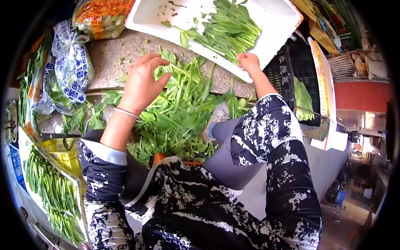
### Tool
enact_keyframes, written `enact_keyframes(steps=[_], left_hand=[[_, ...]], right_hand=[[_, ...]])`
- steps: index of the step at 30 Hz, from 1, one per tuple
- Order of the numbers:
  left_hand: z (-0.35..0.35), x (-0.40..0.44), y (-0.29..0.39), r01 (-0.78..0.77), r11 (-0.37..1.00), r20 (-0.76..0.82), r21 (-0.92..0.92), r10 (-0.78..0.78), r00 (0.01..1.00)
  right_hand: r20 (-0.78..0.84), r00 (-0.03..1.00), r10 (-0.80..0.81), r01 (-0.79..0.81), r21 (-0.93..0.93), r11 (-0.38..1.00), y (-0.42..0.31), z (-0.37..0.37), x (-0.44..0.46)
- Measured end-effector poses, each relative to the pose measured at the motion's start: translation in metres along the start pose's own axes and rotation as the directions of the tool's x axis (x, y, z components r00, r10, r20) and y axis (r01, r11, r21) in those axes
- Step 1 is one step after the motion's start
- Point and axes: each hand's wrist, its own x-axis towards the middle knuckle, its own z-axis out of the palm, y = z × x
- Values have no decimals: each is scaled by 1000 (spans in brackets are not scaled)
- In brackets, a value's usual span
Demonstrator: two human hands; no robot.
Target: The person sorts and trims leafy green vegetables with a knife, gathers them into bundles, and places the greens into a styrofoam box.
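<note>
My left hand point(143, 81), with a bracelet at the wrist, is raised over the left side of a large heap of loose leafy greens point(179, 112). Its fingers are apart and bent, with nothing between them. At the near edge of a white foam box point(275, 21), my right hand point(249, 63) has its fingers closed together beside the stem ends of a bunch of greens point(233, 29) lying in the box. Whatever those fingers hold, if anything, is too small to make out.
Bagged vegetables point(100, 18) and a plastic bag point(71, 62) lie at upper left. A foam box of green stems point(81, 196) stands at lower left by a yellow crate point(62, 152). On the right, a black crate point(306, 62) holds greens point(303, 100). My shoe point(216, 116) touches the heap.
</note>
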Motion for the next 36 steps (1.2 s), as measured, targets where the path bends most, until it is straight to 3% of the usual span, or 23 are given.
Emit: enact_keyframes(steps=[3,5,8,13,15,16,17,19,21,22,23,24,25,28,34,36], left_hand=[[13,24,-12,90,995,52,-32,-88,995],[16,28,-19,141,989,65,-46,-138,988],[20,30,-16,154,988,120,-30,-150,981],[25,34,-10,136,990,124,-42,-130,984],[25,37,-6,143,988,116,-53,-136,984],[27,39,-7,130,990,90,-56,-125,988],[29,40,-5,136,988,87,-68,-130,988],[26,44,4,156,987,-100,-21,-158,982],[27,44,4,165,986,-116,25,-161,980],[25,45,6,146,988,-179,41,-137,974],[24,46,7,126,990,-242,59,-109,964],[24,45,6,144,988,-230,62,-126,965],[24,44,6,140,988,-229,66,-121,966],[24,40,3,152,988,-203,42,-141,969],[18,35,-9,218,976,-140,14,-214,967],[17,33,-10,231,973,-127,4,-229,965]], right_hand=[[103,986,-132,164,-448,879,-3,19,28],[180,980,-89,162,-446,880,-13,29,28],[139,990,-9,97,-643,759,-28,46,28],[125,992,-24,104,-684,722,-39,50,19],[112,989,-100,144,-518,843,-51,39,15],[114,970,-216,244,-508,826,-61,33,11],[116,970,-214,243,-520,819,-68,25,6],[301,912,-279,275,54,960,-95,9,-19],[286,949,-133,61,246,967,-96,-3,-23],[142,979,-146,133,98,986,-69,2,-2],[137,980,-146,132,103,986,-48,3,5],[90,993,-82,107,-334,937,-29,4,11],[21,999,-41,44,-705,708,-19,4,11],[77,994,82,-10,-665,747,2,6,7],[38,998,-40,53,-494,868,11,-3,20],[37,996,75,-74,-27,997,6,-13,20]])
